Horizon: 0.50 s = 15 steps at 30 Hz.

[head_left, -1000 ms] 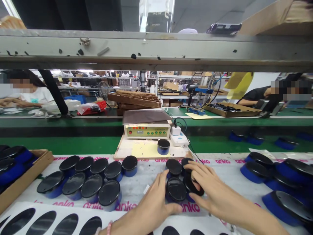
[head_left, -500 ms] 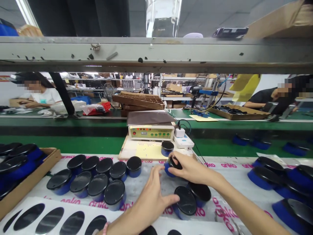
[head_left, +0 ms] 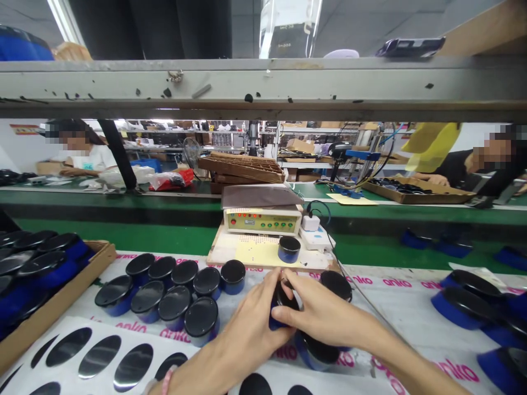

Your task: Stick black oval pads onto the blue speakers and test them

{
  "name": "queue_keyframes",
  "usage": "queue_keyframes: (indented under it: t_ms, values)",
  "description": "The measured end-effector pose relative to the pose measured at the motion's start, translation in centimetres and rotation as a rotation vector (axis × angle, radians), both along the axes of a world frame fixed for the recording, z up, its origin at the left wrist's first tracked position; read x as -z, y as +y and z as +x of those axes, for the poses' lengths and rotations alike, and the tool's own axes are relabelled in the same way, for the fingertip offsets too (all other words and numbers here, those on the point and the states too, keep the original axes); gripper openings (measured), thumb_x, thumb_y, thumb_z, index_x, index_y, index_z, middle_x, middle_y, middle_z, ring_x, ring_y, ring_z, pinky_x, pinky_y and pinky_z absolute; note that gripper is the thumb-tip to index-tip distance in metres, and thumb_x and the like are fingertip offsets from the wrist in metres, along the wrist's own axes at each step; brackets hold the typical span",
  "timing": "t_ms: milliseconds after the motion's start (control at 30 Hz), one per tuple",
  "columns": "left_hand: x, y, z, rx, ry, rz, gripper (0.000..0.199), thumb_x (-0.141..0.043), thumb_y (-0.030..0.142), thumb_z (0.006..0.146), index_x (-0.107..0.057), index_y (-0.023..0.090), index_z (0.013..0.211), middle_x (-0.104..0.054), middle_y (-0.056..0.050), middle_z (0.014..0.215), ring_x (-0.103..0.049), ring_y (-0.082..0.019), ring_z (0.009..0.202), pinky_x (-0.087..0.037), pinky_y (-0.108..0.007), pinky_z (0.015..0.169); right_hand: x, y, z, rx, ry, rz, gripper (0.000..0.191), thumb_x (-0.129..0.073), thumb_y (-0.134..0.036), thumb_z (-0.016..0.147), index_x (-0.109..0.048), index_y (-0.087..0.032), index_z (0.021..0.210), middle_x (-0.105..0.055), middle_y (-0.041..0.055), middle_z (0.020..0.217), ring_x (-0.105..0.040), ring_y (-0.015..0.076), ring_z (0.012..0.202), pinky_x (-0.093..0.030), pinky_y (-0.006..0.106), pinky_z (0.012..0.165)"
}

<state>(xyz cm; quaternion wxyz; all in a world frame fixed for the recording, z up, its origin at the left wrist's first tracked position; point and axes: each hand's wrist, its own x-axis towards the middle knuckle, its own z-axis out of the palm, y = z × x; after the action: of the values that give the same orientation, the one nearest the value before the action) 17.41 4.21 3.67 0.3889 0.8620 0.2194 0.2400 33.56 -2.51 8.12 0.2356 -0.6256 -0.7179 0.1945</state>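
Both hands are around one short round blue piece with a glossy black top (head_left: 285, 300). My left hand (head_left: 255, 310) cups its left side, fingers stretched along it and thumb low in front. From the right, my right hand (head_left: 319, 307) grips it with bent fingers and thumb, hiding part of its top. Beneath my right hand lies another such piece (head_left: 319, 351), partly covered, and a further one (head_left: 336, 285) sits just behind the wrist. Several like pieces (head_left: 175, 303) stand grouped to the left. A sheet of black oval stickers (head_left: 134, 366) lies at the front left.
A carton (head_left: 109, 255) full of blue pieces is at the left, and several more pieces (head_left: 461, 307) lie at the right. Behind stand a control box (head_left: 263, 221) and a board holding one piece (head_left: 289, 249). A metal shelf beam (head_left: 230, 88) crosses overhead. Two people sit beyond.
My left hand has left the front piece and come up to the one in my right hand. That piece has come slightly nearer, and both hands now meet around it. The view has shifted a little.
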Motion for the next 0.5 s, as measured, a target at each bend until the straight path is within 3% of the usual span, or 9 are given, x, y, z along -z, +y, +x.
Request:
queue_keyframes:
  t_ms: [67,133,200,333,400,500]
  values:
    - [0.5,0.6,-1.2,-0.021,0.066,0.055,0.072,-0.06,0.016,0.072,-0.032,0.021,0.138,-0.044,-0.01,0.136,-0.045,-0.025,0.124,-0.037,-0.04,0.105,-0.7,-0.2,0.9,0.068,0.041,0.03,0.029,-0.051,-0.045,0.087,-0.047,-0.022,0.103,-0.055,0.0005,0.086,-0.053,0.0161,0.075,-0.043,0.026,0.061]
    - [0.7,1.1,-2.3,-0.042,0.151,0.09,0.066,-0.058,0.017,0.072,-0.038,0.021,0.134,-0.044,-0.01,0.131,-0.05,-0.024,0.118,-0.043,-0.037,0.1,-1.5,-0.6,2.5,0.231,0.122,0.063,0.042,-0.046,-0.053,0.087,-0.044,-0.023,0.116,-0.053,0.0019,0.085,-0.057,0.0189,0.077,-0.045,0.025,0.052]
    - [0.4,1.4,-3.3,-0.027,0.245,0.153,0.061,-0.059,0.017,0.07,-0.043,0.021,0.129,-0.048,-0.009,0.125,-0.052,-0.024,0.114,-0.043,-0.039,0.1,-2.0,-1.1,4.6,0.396,0.199,0.051,0.048,-0.042,-0.06,0.085,-0.044,-0.023,0.116,-0.051,0.002,0.08,-0.059,0.021,0.074,-0.043,0.024,0.04]
    - [-0.8,1.5,-4.9,0.034,0.426,0.411,0.06,-0.061,0.016,0.069,-0.048,0.021,0.128,-0.054,-0.008,0.125,-0.042,-0.028,0.125,-0.013,-0.053,0.114,-1.1,-2.9,8.6,0.527,0.114,0.047,0.047,-0.042,-0.065,0.082,-0.048,-0.022,0.103,-0.049,0.0018,0.075,-0.059,0.0221,0.071,-0.042,0.025,0.038]
    - [-1.2,1.7,-5.9,0.05,0.515,0.485,0.07,-0.068,0.021,0.067,-0.045,0.023,0.132,-0.05,-0.01,0.134,-0.034,-0.032,0.132,-0.01,-0.057,0.113,0.1,-4.1,10.0,0.564,-0.014,0.074,0.046,-0.04,-0.064,0.083,-0.05,-0.022,0.1,-0.049,0.001,0.072,-0.058,0.0214,0.068,-0.043,0.028,0.044]
    - [-0.6,2.8,-7.8,0.018,0.607,0.54,0.103,-0.084,0.033,0.051,-0.034,0.03,0.141,-0.024,-0.014,0.152,-0.019,-0.04,0.138,-0.015,-0.063,0.109,1.9,-5.2,11.3,0.578,-0.165,0.081,0.046,-0.04,-0.062,0.084,-0.051,-0.022,0.104,-0.052,0.0008,0.073,-0.055,0.0197,0.062,-0.044,0.032,0.053]
